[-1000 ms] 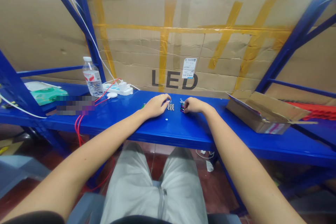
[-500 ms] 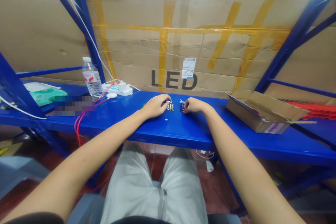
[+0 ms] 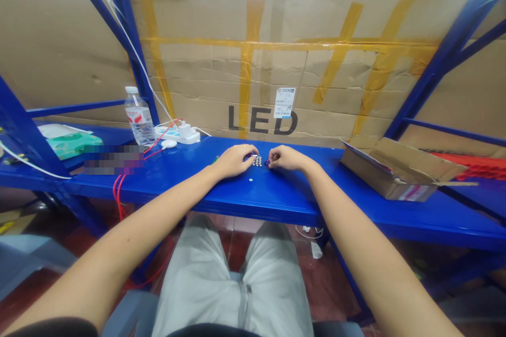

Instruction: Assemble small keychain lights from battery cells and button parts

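Note:
On the blue shelf top (image 3: pixel 253 195), several small shiny metal pieces (image 3: pixel 258 161) stand in a tight group. My left hand (image 3: pixel 236 160) rests at their left side, its fingers curled, with thumb and fingertips close together at a small pale bit by the group's back edge. What it grips is too small to name. Just right of the group, my right hand (image 3: pixel 285 158) is closed in a pinch. At its fingertips is a small dark purple ring-like piece (image 3: pixel 266 163). A bit of something green (image 3: pixel 216 159) peeks out behind my left wrist.
An open cardboard box (image 3: pixel 389 171) sits to the right, with red material (image 3: pixel 474 165) beyond it. On the left are a water bottle (image 3: pixel 139 118), a white power strip (image 3: pixel 187 136), red cables (image 3: pixel 118 189) and a green packet (image 3: pixel 73 143). A large taped carton (image 3: pixel 197 73) stands behind.
My right hand has shifted slightly left, toward the metal pieces, with the purple piece at its fingertips. The coloured row that was beside it is now hidden. My left hand has hardly moved.

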The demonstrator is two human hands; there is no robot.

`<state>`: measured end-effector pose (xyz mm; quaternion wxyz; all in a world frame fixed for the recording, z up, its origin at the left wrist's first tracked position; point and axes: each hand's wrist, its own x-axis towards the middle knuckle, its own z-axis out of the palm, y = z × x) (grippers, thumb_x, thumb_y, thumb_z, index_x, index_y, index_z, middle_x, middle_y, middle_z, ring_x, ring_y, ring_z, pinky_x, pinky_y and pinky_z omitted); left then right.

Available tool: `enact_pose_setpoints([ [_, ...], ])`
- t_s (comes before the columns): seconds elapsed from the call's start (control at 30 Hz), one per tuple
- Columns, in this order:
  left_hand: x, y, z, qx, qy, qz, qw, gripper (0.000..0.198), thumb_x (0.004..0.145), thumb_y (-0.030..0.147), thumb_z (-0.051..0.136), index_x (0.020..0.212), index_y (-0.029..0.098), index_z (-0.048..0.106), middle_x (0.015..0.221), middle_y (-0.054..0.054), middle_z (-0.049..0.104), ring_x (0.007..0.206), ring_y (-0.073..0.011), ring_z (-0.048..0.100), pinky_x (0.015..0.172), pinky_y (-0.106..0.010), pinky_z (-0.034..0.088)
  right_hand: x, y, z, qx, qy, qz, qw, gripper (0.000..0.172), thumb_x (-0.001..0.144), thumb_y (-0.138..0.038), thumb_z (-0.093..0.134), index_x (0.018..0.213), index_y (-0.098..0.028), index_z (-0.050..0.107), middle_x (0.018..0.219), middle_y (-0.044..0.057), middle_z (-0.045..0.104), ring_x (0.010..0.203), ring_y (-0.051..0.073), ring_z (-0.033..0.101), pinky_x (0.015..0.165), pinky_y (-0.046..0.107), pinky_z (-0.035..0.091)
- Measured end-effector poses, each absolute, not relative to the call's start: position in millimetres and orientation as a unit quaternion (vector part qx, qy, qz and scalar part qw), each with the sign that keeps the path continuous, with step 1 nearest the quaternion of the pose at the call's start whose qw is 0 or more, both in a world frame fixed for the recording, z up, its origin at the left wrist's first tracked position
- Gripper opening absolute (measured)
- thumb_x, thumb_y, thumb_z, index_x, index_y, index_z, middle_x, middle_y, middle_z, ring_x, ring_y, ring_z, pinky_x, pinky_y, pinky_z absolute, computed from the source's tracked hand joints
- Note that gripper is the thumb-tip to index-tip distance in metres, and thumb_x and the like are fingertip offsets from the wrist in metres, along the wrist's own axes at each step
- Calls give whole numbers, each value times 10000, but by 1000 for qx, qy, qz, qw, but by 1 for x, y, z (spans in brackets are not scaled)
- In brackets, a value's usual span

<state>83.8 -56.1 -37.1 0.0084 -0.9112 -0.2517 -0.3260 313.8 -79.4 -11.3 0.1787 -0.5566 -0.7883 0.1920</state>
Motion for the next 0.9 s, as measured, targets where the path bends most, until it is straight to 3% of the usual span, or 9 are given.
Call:
enact_pose_setpoints([
  [0.2,81,-55,-35,-906,-294,-305,20,247,906,234,489,1078,201,664,1079,-60,731,979,-225,669,870,-352,503,299,-81,-21,-512,-768,282,263,189,776,-96,640,896,-192,529,688,1,702,503,124,602,471,219,418],
  [0.3,79,-53,-34,-900,-316,-300,23,246,901,252,496,1067,210,673,1054,-53,737,960,-229,674,854,-352,504,293,-81,-24,-501,-771,272,284,174,777,-84,652,836,-187,526,672,0,691,502,117,591,459,210,416],
  [0.43,75,-52,-32,-890,-345,-299,20,230,872,241,531,1029,226,698,1003,-39,750,936,-226,686,834,-341,505,287,-84,-26,-482,-801,231,269,110,813,-94,627,746,-167,579,629,-2,656,500,108,572,483,212,431],
  [0.63,71,-53,-30,-897,-342,-279,1,221,861,282,561,1015,233,711,955,-29,756,888,-213,692,797,-320,503,281,-90,-25,-485,-813,181,265,167,802,-44,589,909,-168,626,689,-6,691,543,104,583,524,201,416],
  [0.9,71,-53,-30,-913,-307,-266,-22,230,864,283,558,1012,222,723,985,-34,763,902,-201,698,820,-298,509,278,-92,-25,-473,-833,142,251,159,791,-38,568,784,-146,684,626,-4,654,569,106,562,621,223,419],
])
